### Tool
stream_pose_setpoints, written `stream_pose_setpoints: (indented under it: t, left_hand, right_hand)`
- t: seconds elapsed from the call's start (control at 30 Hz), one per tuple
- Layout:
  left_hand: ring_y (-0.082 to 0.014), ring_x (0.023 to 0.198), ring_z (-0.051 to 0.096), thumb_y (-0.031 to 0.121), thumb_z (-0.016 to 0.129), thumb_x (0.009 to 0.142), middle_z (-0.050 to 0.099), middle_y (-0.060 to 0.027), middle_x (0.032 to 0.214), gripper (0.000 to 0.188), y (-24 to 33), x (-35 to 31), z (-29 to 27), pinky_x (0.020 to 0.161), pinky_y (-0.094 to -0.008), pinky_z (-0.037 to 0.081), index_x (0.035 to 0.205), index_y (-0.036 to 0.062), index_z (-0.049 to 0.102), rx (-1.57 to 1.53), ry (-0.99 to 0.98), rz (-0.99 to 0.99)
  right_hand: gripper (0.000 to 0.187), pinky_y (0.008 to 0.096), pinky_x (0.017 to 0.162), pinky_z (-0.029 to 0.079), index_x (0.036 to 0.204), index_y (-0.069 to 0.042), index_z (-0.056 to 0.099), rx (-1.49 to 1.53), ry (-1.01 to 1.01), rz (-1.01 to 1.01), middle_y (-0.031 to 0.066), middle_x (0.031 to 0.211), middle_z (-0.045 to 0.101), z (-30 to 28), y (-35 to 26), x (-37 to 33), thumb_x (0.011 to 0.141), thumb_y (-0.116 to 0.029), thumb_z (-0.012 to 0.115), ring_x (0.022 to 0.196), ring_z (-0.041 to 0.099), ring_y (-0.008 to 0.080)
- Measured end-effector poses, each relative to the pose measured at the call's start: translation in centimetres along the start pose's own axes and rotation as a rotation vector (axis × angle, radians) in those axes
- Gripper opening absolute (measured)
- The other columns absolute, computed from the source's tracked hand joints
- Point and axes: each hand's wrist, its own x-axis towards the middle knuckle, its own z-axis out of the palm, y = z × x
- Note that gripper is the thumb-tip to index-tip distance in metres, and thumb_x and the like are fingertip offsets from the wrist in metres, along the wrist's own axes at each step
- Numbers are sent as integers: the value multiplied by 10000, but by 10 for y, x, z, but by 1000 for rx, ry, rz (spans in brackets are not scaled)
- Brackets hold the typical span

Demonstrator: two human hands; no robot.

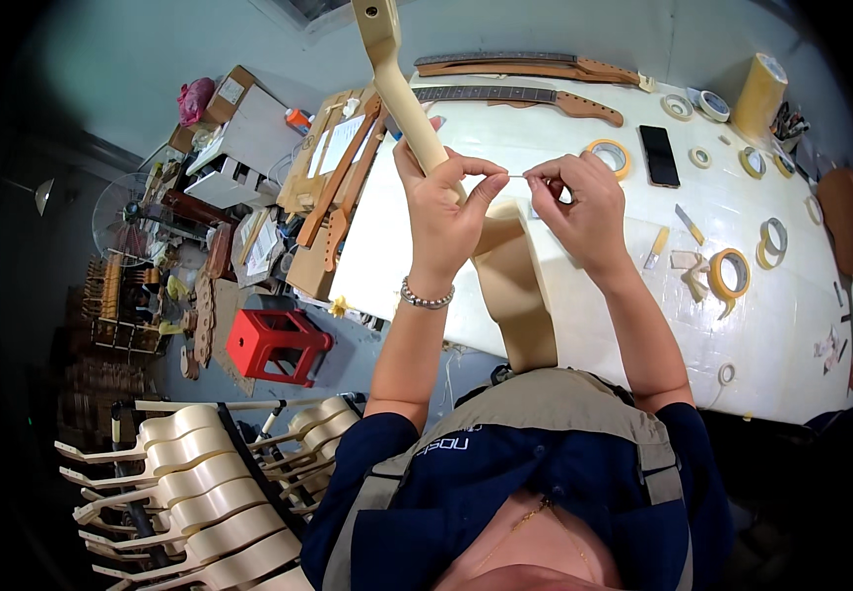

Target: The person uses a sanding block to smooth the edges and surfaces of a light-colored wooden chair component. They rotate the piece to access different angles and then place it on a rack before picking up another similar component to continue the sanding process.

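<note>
A cream-coloured guitar (520, 295) stands on edge in front of me, its body against the table and its neck (409, 113) slanting up and to the left. My left hand (444, 212) is closed beside the neck, with some fingers behind it, and pinches one end of a thin pale strip (516, 176) between thumb and forefinger. The other end is pinched by my right hand (584, 212), which is just above the body's right side. The strip is pulled straight between the two pinches; its material is too small to tell.
On the white table (742, 345) lie guitar necks (505, 95), a black phone (659, 156), tape rolls (730, 273) and a knife (689, 225). To the left are a red stool (279, 345), cardboard (318, 251) and a rack of cream guitar bodies (200, 492).
</note>
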Motion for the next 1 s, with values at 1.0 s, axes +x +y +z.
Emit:
stream_pose_setpoints:
  t: [1.0]
  left_hand:
    - [-186, 1054, 479, -213, 446, 777, 287, -100, 1237, 454, -12, -3, 9, 835, -254, 478, 1125, 25, 616, -191, 80, -57]
  right_hand:
    - [201, 353, 797, 430, 880, -51, 638, 470, -166, -118, 141, 965, 525, 27, -29, 91, 815, -240, 657, 931, 507, 267]
